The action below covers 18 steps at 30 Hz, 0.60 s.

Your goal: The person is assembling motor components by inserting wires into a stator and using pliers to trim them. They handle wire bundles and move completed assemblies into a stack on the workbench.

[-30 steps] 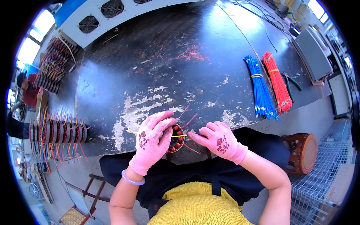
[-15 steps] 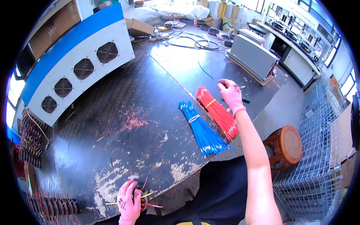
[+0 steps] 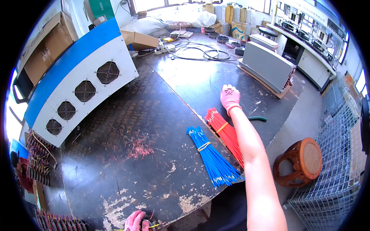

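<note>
At the lower edge my left hand [image 3: 135,221], in a pink glove, is closed around a small dark part with yellow and red wires sticking out, mostly hidden by the fingers and cut off by the frame. My right hand [image 3: 230,97], also gloved in pink, reaches far over the table with its fingers curled down on the near end of a thin dark wire [image 3: 214,85]; the fingertips are hidden. Below that forearm's left side lie a bundle of red wires [image 3: 225,133] and a bundle of blue wires [image 3: 213,157], each banded.
A dark green tube [image 3: 257,118] lies right of my right wrist. A white and blue casing with fans [image 3: 84,91] stands left, a grey box [image 3: 266,65] far right. Black cables [image 3: 204,54] coil at the back. A wooden stool [image 3: 298,161] stands beside the table.
My right hand has moved away from the red bundle, farther and leftward to the thin wire's near end. The view has tilted up, so my left hand now sits lower in frame.
</note>
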### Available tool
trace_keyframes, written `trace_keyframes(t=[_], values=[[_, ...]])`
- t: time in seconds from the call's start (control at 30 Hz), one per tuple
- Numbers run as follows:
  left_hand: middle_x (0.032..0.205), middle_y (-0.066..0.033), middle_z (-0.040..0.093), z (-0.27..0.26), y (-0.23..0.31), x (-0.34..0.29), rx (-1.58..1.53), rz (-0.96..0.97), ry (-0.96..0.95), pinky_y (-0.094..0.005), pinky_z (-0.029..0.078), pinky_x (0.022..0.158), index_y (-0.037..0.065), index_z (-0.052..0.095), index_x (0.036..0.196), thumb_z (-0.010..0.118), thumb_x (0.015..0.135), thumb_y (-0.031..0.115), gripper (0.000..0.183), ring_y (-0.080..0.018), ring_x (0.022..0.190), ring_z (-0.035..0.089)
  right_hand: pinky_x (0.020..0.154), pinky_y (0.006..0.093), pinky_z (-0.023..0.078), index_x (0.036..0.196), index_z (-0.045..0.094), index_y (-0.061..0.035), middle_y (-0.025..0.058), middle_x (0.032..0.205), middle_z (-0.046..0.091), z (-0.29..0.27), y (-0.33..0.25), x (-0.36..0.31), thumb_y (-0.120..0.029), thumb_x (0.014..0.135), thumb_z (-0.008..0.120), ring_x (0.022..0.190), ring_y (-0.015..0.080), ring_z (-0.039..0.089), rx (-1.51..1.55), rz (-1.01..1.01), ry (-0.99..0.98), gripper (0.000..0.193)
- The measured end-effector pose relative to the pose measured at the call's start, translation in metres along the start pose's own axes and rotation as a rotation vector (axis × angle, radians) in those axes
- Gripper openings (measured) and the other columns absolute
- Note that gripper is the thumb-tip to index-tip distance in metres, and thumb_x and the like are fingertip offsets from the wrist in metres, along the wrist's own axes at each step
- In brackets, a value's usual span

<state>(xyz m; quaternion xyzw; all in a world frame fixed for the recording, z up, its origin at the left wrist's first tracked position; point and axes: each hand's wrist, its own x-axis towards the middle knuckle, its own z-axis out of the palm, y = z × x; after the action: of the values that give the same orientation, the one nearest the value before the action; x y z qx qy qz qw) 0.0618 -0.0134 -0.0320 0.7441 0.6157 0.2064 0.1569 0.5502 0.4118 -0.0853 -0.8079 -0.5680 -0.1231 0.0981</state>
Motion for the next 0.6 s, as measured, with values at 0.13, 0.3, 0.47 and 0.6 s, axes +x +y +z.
trace_keyframes(t=[0.13, 0.3, 0.47, 0.6], values=[[0.139, -0.0209, 0.059, 0.0, 0.003, -0.007, -0.029, 0.012, 0.067, -0.0466, 0.045, 0.108, 0.004, 0.061, 0.136, 0.061, 0.1, 0.022, 0.04, -0.0406, 0.127, 0.056, 0.083, 0.0459, 0.053, 0.092, 0.065, -0.003, 0.0192, 0.095, 0.067, -0.111, -0.022, -0.087, -0.016, 0.093, 0.06, 0.094, 0.0356, 0.066, 0.857, -0.415, 0.238, 0.014], [0.124, -0.0154, 0.063, -0.014, 0.058, 0.015, 0.416, 0.444, 0.634, -0.0589, 0.041, 0.108, 0.004, 0.067, 0.117, 0.068, 0.093, 0.027, 0.034, -0.033, 0.118, 0.06, 0.077, 0.0396, 0.052, 0.095, 0.064, -0.0053, 0.0101, 0.09, 0.063, -0.236, -0.045, -0.272, -0.004, 0.086, 0.072, 0.089, 0.0313, 0.064, 1.398, -1.058, -0.278, 0.013], [0.1, -0.0007, 0.063, -0.036, 0.107, 0.045, 0.373, 0.776, 0.287, -0.0617, 0.046, 0.106, 0.016, 0.075, 0.105, 0.078, 0.087, 0.033, 0.026, -0.0268, 0.101, 0.065, 0.074, 0.0405, 0.051, 0.1, 0.063, -0.0063, 0.0113, 0.094, 0.061, -0.259, -0.034, -0.346, -0.008, 0.088, 0.073, 0.086, 0.0325, 0.062, 1.414, -0.989, -0.46, 0.015], [0.099, 0.0, 0.055, -0.039, 0.107, 0.02, 0.17, 0.705, 0.593, -0.0478, 0.059, 0.087, 0.018, 0.072, 0.106, 0.086, 0.08, 0.033, 0.034, -0.0195, 0.092, 0.063, 0.072, 0.038, 0.051, 0.102, 0.063, -0.0031, 0.0115, 0.093, 0.061, -0.264, -0.033, -0.359, -0.005, 0.09, 0.069, 0.086, 0.0299, 0.062, 1.485, -0.863, -0.653, 0.013]])
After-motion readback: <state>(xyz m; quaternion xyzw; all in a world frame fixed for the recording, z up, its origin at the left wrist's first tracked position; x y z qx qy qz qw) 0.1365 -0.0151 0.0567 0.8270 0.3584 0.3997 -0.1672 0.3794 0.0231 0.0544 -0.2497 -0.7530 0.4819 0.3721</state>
